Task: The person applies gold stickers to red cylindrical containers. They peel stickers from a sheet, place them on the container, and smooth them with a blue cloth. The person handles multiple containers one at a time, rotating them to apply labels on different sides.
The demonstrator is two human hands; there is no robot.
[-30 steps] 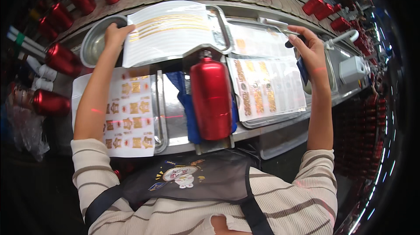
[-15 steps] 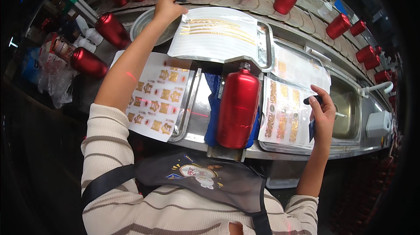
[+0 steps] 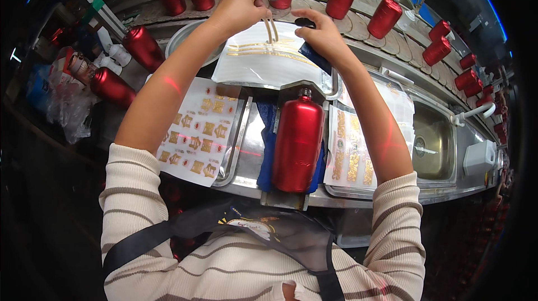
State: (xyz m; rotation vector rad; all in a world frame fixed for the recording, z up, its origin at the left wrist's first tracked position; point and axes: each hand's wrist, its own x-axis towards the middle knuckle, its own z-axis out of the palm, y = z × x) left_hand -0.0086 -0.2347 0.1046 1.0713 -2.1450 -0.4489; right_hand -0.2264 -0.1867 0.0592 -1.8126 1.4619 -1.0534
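Note:
My left hand (image 3: pixel 238 12), a black cover on one finger, pinches the end of a curved gold-edged strip decal (image 3: pixel 272 32). The strip hangs over a white decal sheet (image 3: pixel 246 66) printed with long gold strips. Close by on the right, my right hand (image 3: pixel 326 39) holds a flat dark blue scraper (image 3: pixel 315 58) against its palm; a black cover is on a finger there too. Nearer me, a glossy red bottle (image 3: pixel 298 147) with a dark neck lies neck-away in a metal holder with blue cloth (image 3: pixel 266 158) beside it.
A sheet of gold character decals (image 3: pixel 196 133) lies on a tray at left, another gold decal sheet (image 3: pixel 353 158) at right. Red bottles line the curved conveyor (image 3: pixel 358 32) behind. A sink (image 3: pixel 431 150) and a white jug (image 3: pixel 479 158) are at far right.
My left hand has moved right and lifted one gold-edged strip off the sheet. My right hand has swung from the right-hand sheet up and left beside it. Bottles on the conveyor have shifted right.

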